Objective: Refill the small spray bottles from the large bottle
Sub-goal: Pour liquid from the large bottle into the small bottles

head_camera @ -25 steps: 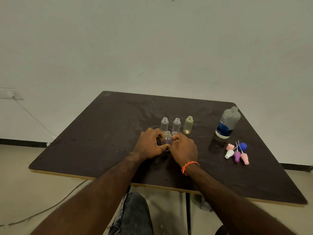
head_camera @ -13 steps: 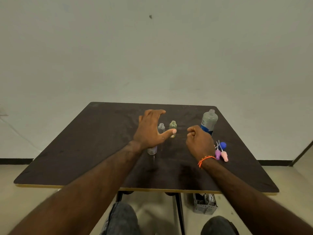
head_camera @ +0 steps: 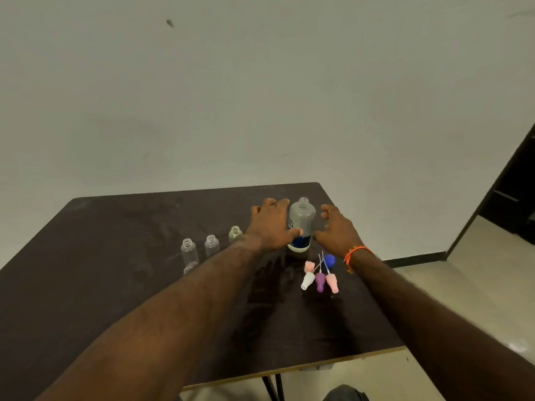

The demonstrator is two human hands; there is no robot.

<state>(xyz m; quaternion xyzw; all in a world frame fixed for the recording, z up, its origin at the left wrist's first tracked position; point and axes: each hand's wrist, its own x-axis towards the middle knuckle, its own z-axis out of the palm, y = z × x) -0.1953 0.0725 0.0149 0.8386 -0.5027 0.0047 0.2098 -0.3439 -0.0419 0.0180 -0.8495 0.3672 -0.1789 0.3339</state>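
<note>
From the head camera, both bare forearms reach forward over the dark brown counter toward the large clear plastic bottle with a blue label, which stands upright and uncapped near the counter's far right corner. The left hand is at the bottle's left side, fingers spread around it and thumb tip across the front of the label; whether it grips firmly cannot be told. The right hand, with an orange wristband, is just right of the bottle, fingers curved and apart, holding nothing. Left of the bottle stand a small greenish open bottle and two small clear open bottles. Near the right wrist lie the pastel spray caps in pink, white, purple and blue.
</note>
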